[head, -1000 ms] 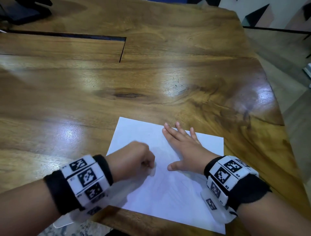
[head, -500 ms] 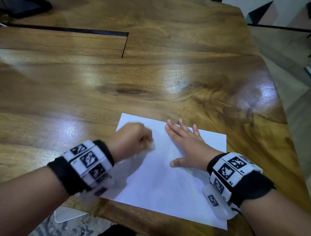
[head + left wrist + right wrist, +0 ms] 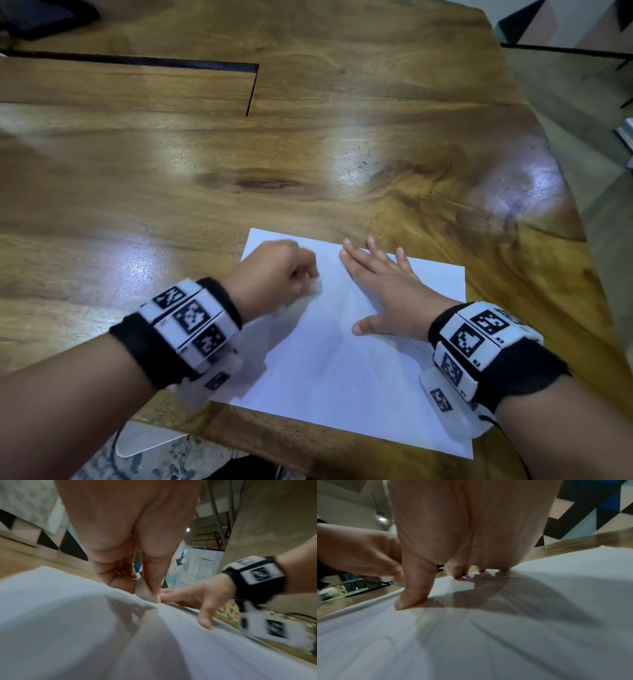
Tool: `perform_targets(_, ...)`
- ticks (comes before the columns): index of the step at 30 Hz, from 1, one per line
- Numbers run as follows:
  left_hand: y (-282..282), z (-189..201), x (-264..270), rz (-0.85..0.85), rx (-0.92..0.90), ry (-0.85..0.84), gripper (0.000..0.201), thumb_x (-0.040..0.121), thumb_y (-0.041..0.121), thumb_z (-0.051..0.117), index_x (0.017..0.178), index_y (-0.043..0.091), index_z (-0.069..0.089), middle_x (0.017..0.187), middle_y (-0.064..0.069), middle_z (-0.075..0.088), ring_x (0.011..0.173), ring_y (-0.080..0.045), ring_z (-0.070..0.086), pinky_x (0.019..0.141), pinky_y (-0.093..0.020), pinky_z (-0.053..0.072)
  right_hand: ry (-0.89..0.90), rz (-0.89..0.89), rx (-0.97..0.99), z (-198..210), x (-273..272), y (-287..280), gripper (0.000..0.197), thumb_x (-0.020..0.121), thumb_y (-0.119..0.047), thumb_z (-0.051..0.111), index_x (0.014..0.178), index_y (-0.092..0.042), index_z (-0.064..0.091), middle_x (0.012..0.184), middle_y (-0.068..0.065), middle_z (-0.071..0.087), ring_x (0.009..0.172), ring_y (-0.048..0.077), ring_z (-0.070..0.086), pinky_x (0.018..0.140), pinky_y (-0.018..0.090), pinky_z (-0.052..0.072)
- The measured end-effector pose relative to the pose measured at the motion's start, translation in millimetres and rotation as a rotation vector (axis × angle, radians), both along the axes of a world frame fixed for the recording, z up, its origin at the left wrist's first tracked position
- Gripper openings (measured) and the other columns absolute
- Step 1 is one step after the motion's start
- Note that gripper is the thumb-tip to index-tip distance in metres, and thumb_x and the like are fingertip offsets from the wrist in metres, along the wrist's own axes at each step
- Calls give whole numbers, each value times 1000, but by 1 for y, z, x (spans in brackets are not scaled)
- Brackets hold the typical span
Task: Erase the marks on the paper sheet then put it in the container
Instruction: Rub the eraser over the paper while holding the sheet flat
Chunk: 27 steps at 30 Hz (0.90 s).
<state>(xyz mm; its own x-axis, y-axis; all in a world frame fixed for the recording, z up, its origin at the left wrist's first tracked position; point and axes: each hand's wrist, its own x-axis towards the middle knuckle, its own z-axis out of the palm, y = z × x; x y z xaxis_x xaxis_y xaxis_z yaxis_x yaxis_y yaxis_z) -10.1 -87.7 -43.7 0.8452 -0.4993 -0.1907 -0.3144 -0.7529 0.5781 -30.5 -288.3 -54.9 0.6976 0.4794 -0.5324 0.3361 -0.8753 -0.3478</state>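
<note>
A white paper sheet (image 3: 342, 370) lies at the near edge of the wooden table (image 3: 308, 154); faint pencil lines (image 3: 496, 628) cross it in the right wrist view. My left hand (image 3: 274, 270) is curled over the sheet's far left part and pinches a small pale eraser (image 3: 145, 592) whose tip touches the paper (image 3: 68, 615). My right hand (image 3: 383, 287) lies flat on the sheet's far right part, fingers straight and spread, thumb (image 3: 414, 591) pressed down. No container shows in any view.
A dark slot (image 3: 137, 63) runs across the far left of the table, with a dark object (image 3: 37, 17) at the far left corner. The table's right edge falls off to the floor (image 3: 599, 137). A white object (image 3: 144, 442) lies below the near edge.
My left hand with the eraser has slid away from me along the sheet's left part, from its middle toward the far edge. The right hand has stayed flat on the paper.
</note>
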Motion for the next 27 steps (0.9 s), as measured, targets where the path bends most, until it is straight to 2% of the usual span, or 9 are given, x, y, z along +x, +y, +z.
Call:
perform_targets(4,-16,-9,-6,13,-28,-29,8,79,18,65,79,10,63,74,-1,48,66,-15,47,56,-21,28,-7,-2,4,0,0,0,107,81,-47,66,149,-25,-14,151,-19,-28,128,1,-34,110,39,-21)
perform_targets(8,3,-10,-49,-168,-52,60,12,77,16,66,67,20,60,66,14,39,59,8,40,58,-9,31,-17,-5,-2,-1,-1,0,108,81,-46,66,149,-24,-14,153,-15,-27,136,8,-32,111,41,-21)
perform_targets(10,7,-7,-52,-215,-18,134,9,76,24,65,69,19,63,68,11,47,60,4,46,60,-8,34,-19,-5,-3,-1,-1,0,108,81,-47,66,149,-23,-14,153,-15,-27,139,11,-30,111,42,-20)
perform_targets(13,-7,-1,-23,-131,20,10,17,75,28,63,75,12,67,71,-8,62,66,-18,54,60,-21,31,-26,-4,8,-2,-1,0,108,81,-47,66,149,-24,-14,153,-15,-27,136,8,-32,111,42,-20)
perform_targets(15,-21,1,-2,-58,21,-45,13,77,22,67,82,10,68,74,-10,62,67,-16,49,59,-23,30,-26,-14,21,-2,-1,-1,108,80,-48,66,149,-25,-13,154,-16,-26,134,6,-32,111,42,-20)
perform_targets(19,-18,-12,-22,-90,-25,-36,11,76,22,67,71,13,65,69,-3,52,62,-15,46,54,-21,25,-31,-1,3,-2,0,0,108,80,-48,66,150,-24,-13,154,-14,-26,140,13,-28,112,44,-18)
perform_targets(23,0,-11,-61,-229,-24,136,10,76,25,63,69,19,64,68,8,46,58,0,44,58,-11,31,-29,-5,7,-3,-1,-1,108,80,-48,66,149,-23,-13,154,-14,-26,140,13,-30,112,44,-19)
perform_targets(25,-3,-8,-48,-234,-8,109,13,75,28,61,69,17,64,68,4,51,60,-7,50,58,-15,33,-29,-6,10,-2,-1,-1,108,80,-47,66,149,-23,-13,154,-14,-26,140,13,-29,112,43,-19)
perform_targets(27,-13,-5,-24,-159,8,-12,12,75,25,64,71,14,63,70,-5,55,63,-18,51,59,-23,32,-25,-11,19,-2,-1,-1,107,81,-47,66,149,-24,-13,154,-15,-26,140,12,-29,111,42,-20)
